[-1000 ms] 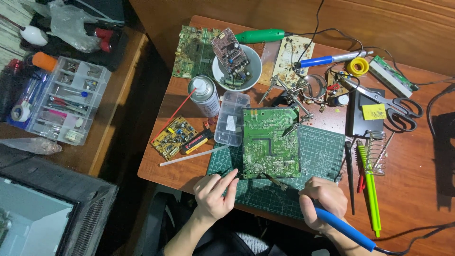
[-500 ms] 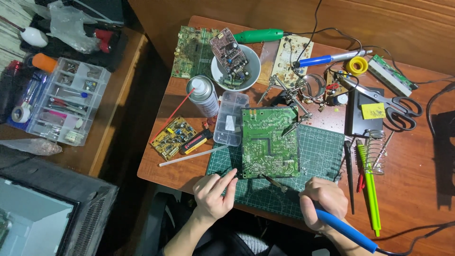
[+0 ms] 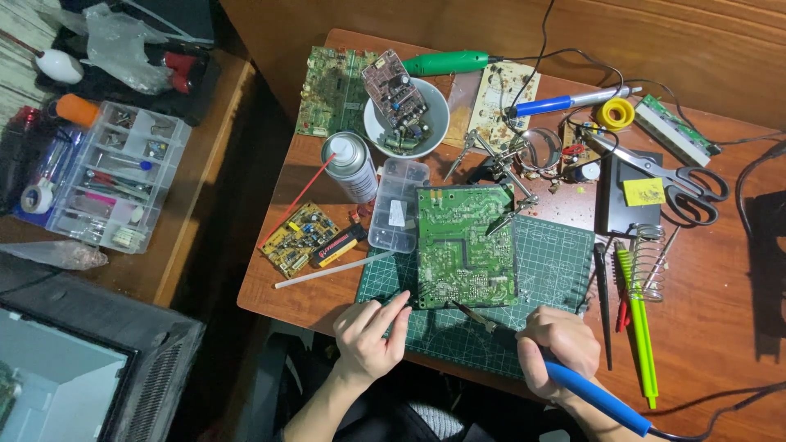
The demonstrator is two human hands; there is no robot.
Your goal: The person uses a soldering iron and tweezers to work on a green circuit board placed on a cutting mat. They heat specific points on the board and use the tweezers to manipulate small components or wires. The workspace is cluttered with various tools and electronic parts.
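Surface: a crowded wooden workbench (image 3: 720,327) with a green cutting mat (image 3: 548,270) near its front edge; a second table with a clear parts organiser (image 3: 115,176) stands well apart to the left.
Landmark: the large green circuit board (image 3: 465,245), lying solder side up on the mat, its far edge close to the clips of a helping-hands stand (image 3: 508,168).
Right hand (image 3: 559,348): just in front of the board's near right corner, closed round the blue handle of a soldering iron (image 3: 573,385); the metal tip reaches to the board's near edge.
Left hand (image 3: 370,331): in front of the board's near left corner, fingers curled with the fingertips pinched together at the board's edge; whether a thin strand of solder is in the pinch is too small to tell.
Left of the board: a small clear box (image 3: 396,214) touching its side, a spray can (image 3: 350,168) beyond that, a small yellow board (image 3: 296,237) and a white stick.
Behind the board: a white bowl (image 3: 407,123) of parts, more boards, a green-handled tool, a second blue iron.
Right of the board: coil iron stand (image 3: 651,258), green pen-like tools, scissors (image 3: 679,184), solder reel (image 3: 615,113).
Progress: judged from the pose, soldering at the near edge is under way; tip and fingers meet at one spot. How many joints are finished or left cannot be read from here.
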